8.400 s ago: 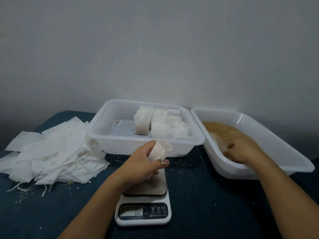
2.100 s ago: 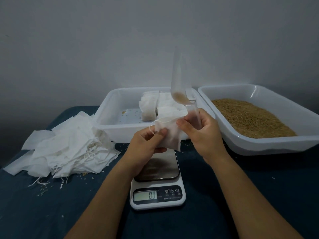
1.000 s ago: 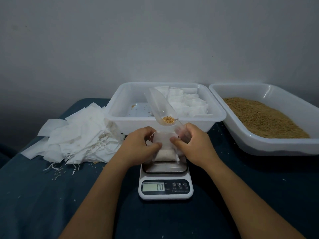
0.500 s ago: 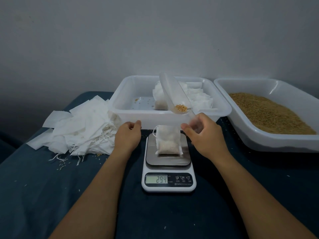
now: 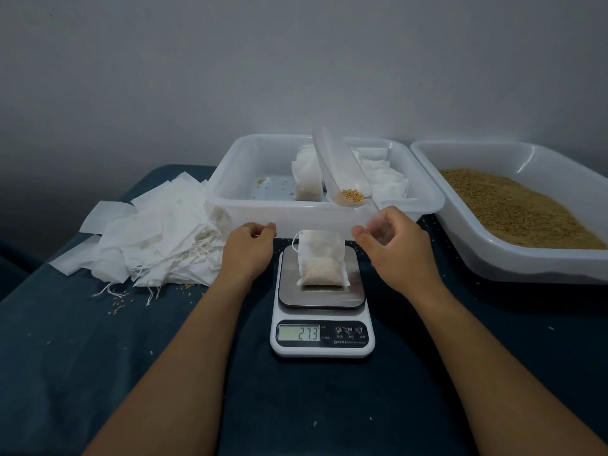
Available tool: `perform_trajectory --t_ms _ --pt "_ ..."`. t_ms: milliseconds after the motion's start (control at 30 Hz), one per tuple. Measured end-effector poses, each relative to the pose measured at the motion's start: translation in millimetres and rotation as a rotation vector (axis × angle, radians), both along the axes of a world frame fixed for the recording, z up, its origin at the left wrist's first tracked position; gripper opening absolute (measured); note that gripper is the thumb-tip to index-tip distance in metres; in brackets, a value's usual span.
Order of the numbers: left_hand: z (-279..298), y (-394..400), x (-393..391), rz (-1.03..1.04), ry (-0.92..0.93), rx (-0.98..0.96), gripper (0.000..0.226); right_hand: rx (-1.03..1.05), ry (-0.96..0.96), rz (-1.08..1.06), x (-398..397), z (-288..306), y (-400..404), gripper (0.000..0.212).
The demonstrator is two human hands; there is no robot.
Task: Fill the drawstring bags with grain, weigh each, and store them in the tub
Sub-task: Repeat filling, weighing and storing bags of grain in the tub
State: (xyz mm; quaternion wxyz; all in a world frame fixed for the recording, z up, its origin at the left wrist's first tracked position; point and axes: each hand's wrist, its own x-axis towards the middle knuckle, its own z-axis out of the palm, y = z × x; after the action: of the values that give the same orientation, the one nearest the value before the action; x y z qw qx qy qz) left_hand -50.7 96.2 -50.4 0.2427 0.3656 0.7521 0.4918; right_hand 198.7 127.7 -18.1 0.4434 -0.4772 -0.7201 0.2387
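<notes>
Midway: several filled bags (image 5: 378, 182) stored in the tub (image 5: 230, 179) at twelve o'clock, one bag (image 5: 320, 261) weighing on the scale (image 5: 322, 337), empties (image 5: 154, 235) piled at nine o'clock, right hand (image 5: 394, 255) gripping the scoop (image 5: 339, 169), left hand (image 5: 246, 251) loosely curled, holding nothing.

Scoop (image 5: 342, 169) over tub (image 5: 230, 179) opening.

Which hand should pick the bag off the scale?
Probably the left hand: it holds nothing and sits beside the bag on the scale. The right hand is busy gripping the scoop.

Blue-clothed table (image 5: 98, 373): scale (image 5: 322, 337), tubs, bags.
</notes>
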Motion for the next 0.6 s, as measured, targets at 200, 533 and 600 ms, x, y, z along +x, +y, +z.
perform_trajectory --t_ms 200,533,600 --pt "11.1 -7.6 7.6 -0.093 0.104 0.052 0.03 -0.008 -0.003 0.004 0.2 0.2 0.1 0.025" --pt "25.3 -21.2 23.0 -0.32 0.307 0.048 0.025 -0.049 0.002 0.045 -0.5 2.6 -1.7 0.027" --pt "26.5 -21.3 23.7 -0.344 0.266 0.092 0.022 -0.058 0.009 0.08 -0.2 5.9 -2.8 0.026"
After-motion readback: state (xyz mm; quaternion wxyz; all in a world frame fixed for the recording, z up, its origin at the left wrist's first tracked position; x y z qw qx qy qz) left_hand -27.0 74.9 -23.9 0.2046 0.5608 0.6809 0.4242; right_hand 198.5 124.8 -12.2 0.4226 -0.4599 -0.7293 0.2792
